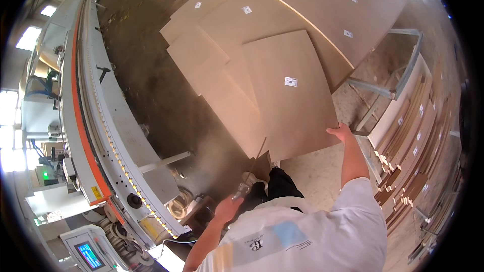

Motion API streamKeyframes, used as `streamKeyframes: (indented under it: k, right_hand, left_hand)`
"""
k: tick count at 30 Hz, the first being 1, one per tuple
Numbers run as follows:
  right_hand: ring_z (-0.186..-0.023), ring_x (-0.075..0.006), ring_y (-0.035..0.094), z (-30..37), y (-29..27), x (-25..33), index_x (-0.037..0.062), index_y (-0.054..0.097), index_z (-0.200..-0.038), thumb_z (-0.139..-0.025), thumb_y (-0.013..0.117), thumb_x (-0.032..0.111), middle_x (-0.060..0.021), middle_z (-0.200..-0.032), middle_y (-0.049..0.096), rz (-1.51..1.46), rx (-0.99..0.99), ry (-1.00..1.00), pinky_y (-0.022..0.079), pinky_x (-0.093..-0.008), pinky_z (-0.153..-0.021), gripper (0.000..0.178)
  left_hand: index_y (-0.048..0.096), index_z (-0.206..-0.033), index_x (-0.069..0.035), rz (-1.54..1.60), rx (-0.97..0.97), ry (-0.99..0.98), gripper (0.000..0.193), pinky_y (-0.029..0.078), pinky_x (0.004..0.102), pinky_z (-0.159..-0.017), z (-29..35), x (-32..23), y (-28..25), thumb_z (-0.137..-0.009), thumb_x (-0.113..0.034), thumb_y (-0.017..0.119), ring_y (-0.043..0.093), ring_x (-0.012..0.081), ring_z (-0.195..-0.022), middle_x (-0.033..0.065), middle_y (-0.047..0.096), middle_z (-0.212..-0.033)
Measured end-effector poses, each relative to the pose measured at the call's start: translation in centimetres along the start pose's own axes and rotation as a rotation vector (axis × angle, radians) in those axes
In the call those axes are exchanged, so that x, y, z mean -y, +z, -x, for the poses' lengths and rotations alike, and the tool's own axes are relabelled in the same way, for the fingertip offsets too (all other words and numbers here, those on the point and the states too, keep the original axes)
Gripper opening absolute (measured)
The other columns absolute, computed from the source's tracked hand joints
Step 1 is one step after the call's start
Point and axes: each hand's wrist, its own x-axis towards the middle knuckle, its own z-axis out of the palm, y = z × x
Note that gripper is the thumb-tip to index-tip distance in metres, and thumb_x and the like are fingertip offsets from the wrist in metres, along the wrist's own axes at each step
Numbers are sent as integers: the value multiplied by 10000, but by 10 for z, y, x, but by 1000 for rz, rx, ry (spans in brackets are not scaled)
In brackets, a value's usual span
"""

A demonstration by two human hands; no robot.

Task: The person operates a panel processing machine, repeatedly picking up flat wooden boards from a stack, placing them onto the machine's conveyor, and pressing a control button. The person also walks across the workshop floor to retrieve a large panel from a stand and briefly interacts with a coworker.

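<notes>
My right hand (343, 132) is closed on the near right corner of a brown board (297, 106), its thumb lying on the top face. This board bears a small white label and lies askew over a pile of similar boards (227, 80). Low in the middle, my left hand (230, 207) is wrapped round an air blow gun (243, 190), whose long thin nozzle points up and away toward the board's near left edge. A pale haze hangs to the left of the nozzle. The fingers under the board are hidden.
A long machine (108, 111) with an orange strip runs along the left, a support bar (166, 161) sticking out toward me. Its control screen (89, 255) glows at lower left. A grey metal frame (403, 78) and stacked narrow boards (411, 141) stand at right.
</notes>
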Motion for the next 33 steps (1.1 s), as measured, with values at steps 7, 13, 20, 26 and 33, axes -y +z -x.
streamKeyframes:
  k: [7,13,20,26,33]
  right_hand:
    - [-818,-327,669,68,-52,64,-14,640,-942,-696,883,345,-169,-861,685,305,-318,-174,507,-421,-727,498]
    - [-750,-369,622,182,-88,169,40,586,-898,-757,825,300,-146,-784,621,342,-483,-408,483,-442,-666,380]
    - [-818,-351,631,259,2,185,99,587,-914,-731,809,190,-103,-887,622,447,-501,-734,511,-464,-682,302]
    - [-822,-329,610,292,65,144,125,592,-875,-701,743,115,-79,-878,599,493,-432,-783,495,-455,-640,231]
    - [-885,-335,609,264,102,40,119,636,-957,-717,743,127,-92,-934,624,600,-412,-837,511,-455,-765,263]
  left_hand:
    - [645,-1138,-33,417,30,-6,428,502,383,-627,13,-25,-9,-1004,-438,606,635,210,-639,98,660,-762]
    - [637,-1043,-60,851,77,117,284,484,294,-595,33,-83,-49,-1055,-335,568,552,120,-622,6,571,-716]
    - [490,-1444,8,1317,244,393,525,547,474,-997,12,-137,-94,-1092,-381,463,607,289,-1177,180,597,-1333]
    - [293,-1550,-20,1366,246,591,698,402,627,-1145,-24,-172,-127,-1060,-469,507,36,394,-1577,142,138,-1691]
    - [500,-1414,-50,1418,80,137,443,554,494,-992,-76,-165,-78,-1098,-360,468,615,280,-1127,110,578,-1248]
